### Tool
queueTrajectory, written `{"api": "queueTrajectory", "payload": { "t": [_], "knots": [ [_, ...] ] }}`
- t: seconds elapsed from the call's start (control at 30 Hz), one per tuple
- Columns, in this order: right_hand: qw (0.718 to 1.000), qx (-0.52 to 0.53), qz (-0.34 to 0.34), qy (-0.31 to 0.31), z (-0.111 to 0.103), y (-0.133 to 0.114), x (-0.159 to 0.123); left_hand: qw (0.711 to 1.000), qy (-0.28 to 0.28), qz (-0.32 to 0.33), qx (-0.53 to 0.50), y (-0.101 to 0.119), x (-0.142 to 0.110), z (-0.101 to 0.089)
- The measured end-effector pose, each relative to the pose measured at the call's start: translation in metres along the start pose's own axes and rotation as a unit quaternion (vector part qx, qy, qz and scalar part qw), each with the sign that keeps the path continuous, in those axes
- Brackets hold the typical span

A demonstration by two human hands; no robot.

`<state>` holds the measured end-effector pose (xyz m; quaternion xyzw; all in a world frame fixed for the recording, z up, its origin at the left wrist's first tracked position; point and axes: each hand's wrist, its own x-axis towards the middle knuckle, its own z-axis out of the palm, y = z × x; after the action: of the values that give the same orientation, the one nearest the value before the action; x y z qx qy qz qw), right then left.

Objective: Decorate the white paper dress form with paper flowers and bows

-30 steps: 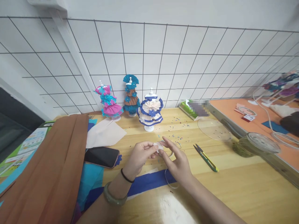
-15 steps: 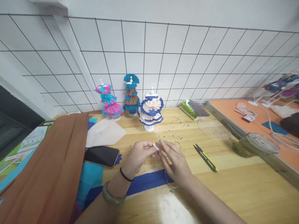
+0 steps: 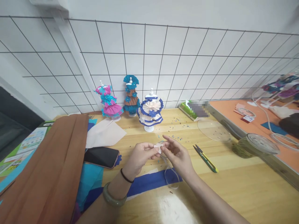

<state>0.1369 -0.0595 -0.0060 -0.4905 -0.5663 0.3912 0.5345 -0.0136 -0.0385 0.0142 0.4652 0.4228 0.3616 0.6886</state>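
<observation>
Between both hands is a small pale paper flower (image 3: pixel 158 147), held above the table. My left hand (image 3: pixel 143 155) pinches its left side between thumb and fingers. My right hand (image 3: pixel 177 154) pinches its right side, with the upper fingers stretched out. A thin white strip (image 3: pixel 168 183) loops down below the right hand over a blue crepe paper band (image 3: pixel 151 183) lying on the table. Behind the hands stands a small white dress form (image 3: pixel 150 112) in a cream and blue paper dress. Thread snips (image 3: pixel 206 158) lie to the right of my right hand.
Two more dressed forms, pink (image 3: pixel 109 101) and brown-teal (image 3: pixel 131 96), stand by the wall. On the left lie brown crepe paper (image 3: pixel 49 161), a cream sheet (image 3: pixel 106 132) and a phone (image 3: pixel 102 156). A tape roll (image 3: pixel 255 145) and clear disc (image 3: pixel 213 130) are at right. Paper scraps dot the table.
My right fingers have shifted from covering the flower to its right edge, so more petals show. More of the white strip's loop is visible below the right hand.
</observation>
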Motion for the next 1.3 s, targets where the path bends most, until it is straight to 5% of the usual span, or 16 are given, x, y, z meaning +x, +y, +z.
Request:
{"api": "queueTrajectory", "payload": {
  "t": [0.2,0.4,0.67,1.3],
  "knots": [
    [1.000,0.003,0.019,-0.018,-0.003,-0.005,0.003,1.000,-0.009,0.005,-0.002,0.001,0.000,0.000],
    [0.994,-0.094,-0.033,-0.049,-0.005,-0.008,0.002,0.998,0.004,0.044,0.040,0.001,0.001,0.000],
    [1.000,-0.011,-0.003,0.003,0.004,-0.008,0.000,0.999,0.017,0.048,-0.004,-0.002,0.001,0.000],
    [0.951,-0.200,-0.235,0.005,0.002,-0.004,-0.008,0.999,-0.001,0.020,-0.028,-0.002,-0.001,0.002]
  ]
}}
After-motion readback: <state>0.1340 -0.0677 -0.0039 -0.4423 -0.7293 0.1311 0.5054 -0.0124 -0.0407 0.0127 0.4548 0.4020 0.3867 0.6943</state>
